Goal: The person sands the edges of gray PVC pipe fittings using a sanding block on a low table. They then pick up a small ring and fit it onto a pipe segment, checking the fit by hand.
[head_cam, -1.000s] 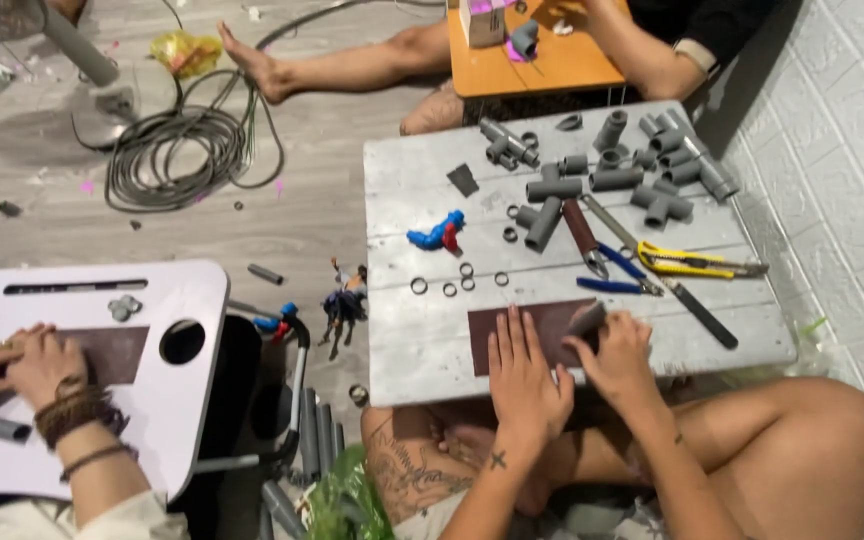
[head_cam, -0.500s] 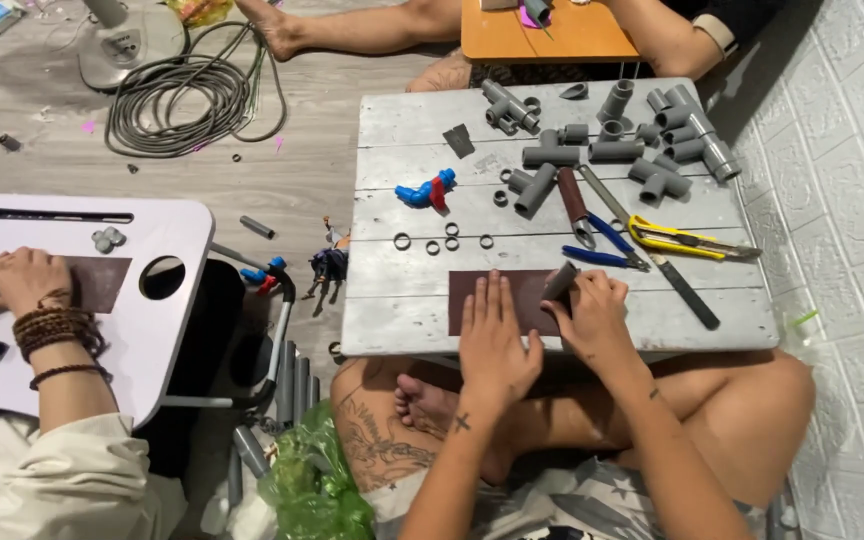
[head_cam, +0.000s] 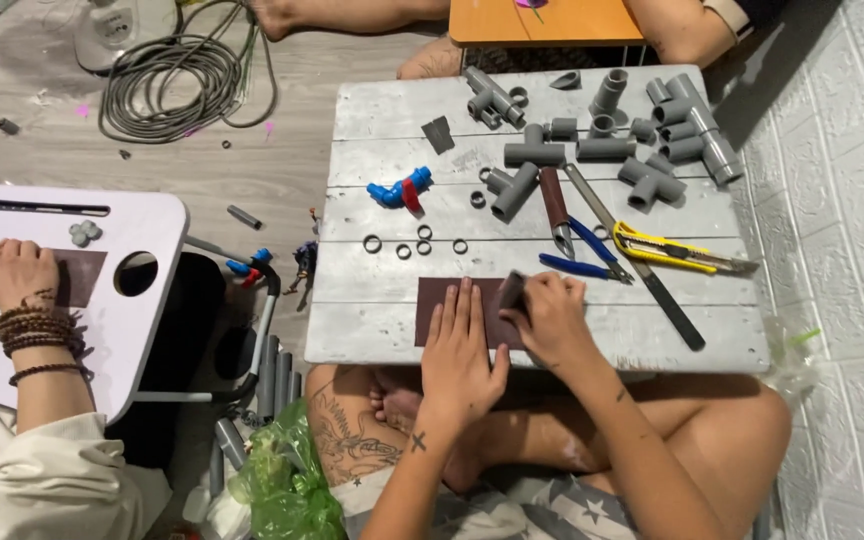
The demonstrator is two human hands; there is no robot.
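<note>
My left hand (head_cam: pixel 462 350) lies flat, fingers together, on a dark brown sheet of sandpaper (head_cam: pixel 434 300) near the front edge of the grey wooden table (head_cam: pixel 372 330). My right hand (head_cam: pixel 547 318) grips a short grey pipe piece (head_cam: pixel 512 292) and presses its end against the sheet's right part. Several small grey rings (head_cam: pixel 417 243) lie just beyond the sheet.
Grey pipe fittings (head_cam: pixel 642 140), a blue and red fitting (head_cam: pixel 400 190), a yellow cutter (head_cam: pixel 672 250), blue pliers (head_cam: pixel 582 262) and a long file (head_cam: pixel 637 262) cover the far table. At left another person's hand (head_cam: pixel 17 272) rests on a white lap table (head_cam: pixel 142 225). A coiled cable (head_cam: pixel 187 75) lies on the floor.
The view has shifted, so the table sits higher and nearer. My hands stay on the sandpaper, the right hand still holding the pipe piece against it.
</note>
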